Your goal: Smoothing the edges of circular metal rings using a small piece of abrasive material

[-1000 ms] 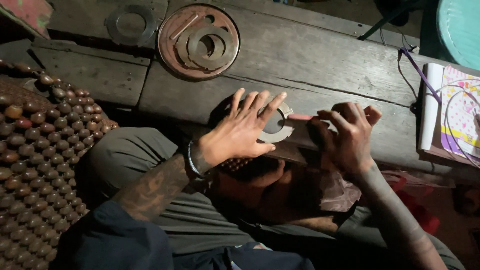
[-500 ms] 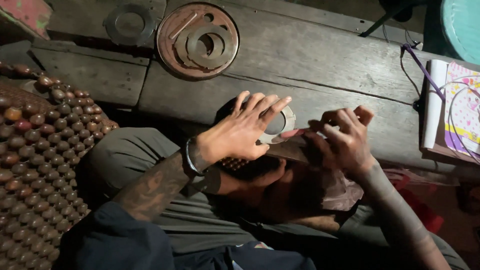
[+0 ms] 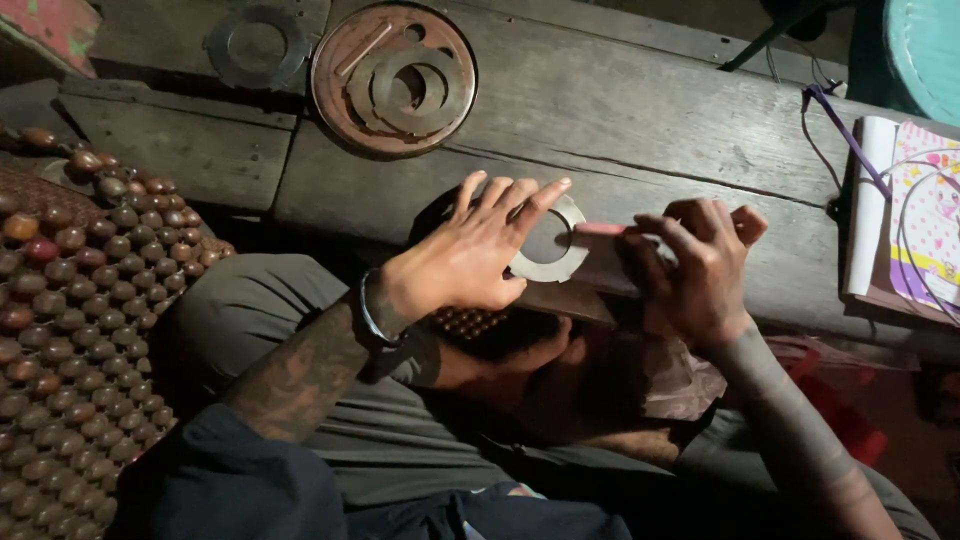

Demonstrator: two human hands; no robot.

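One view only, from the head camera; we list what it shows.

Item: flat metal ring point(image 3: 548, 243), a washer-like disc with a round hole, lying flat over the edge of the wooden plank table point(image 3: 620, 110), directly between our two hands. Being round, it has no long axis; its face is turned up toward the camera.

Item: left hand point(image 3: 470, 250), coming in from the lower left, palm down, fingers spread and nearly straight. The fingertips rest on the ring's upper left rim; it presses rather than grips. This hand is the nearer one to the ring.

Item: right hand point(image 3: 695, 265), just right of the ring, fingers curled tightly round a slim pinkish-tipped tool point(image 3: 600, 229) whose tip points left and touches or nearly touches the ring's right edge; we cannot tell which.

Item: small clustered brown beads point(image 3: 465, 322) below the left palm, over our lap.

Item: rusty round plate with loose rings point(image 3: 393, 75), well apart at the table's far side.

Item: beaded mat point(image 3: 70, 330), far left.

Item: notebook point(image 3: 925, 225), far right.
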